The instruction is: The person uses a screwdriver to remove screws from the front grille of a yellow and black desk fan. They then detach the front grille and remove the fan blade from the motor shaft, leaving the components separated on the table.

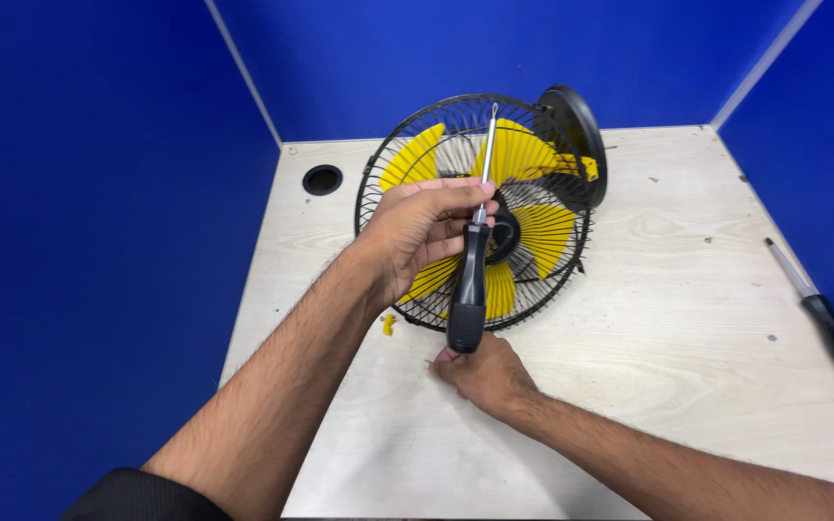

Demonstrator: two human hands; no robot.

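Screwdriver (469,280) in left hand (415,232) (before fan (480,207)); right hand (485,371) apparently pinching something.

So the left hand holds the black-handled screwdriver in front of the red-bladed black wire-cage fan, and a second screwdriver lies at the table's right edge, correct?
Not quite: the blades of the black wire-cage fan are yellow, not red, as the head view shows. The rest stands: the left hand holds the black-handled screwdriver in front of the fan, and a second screwdriver lies at the right edge of the pale wooden table.
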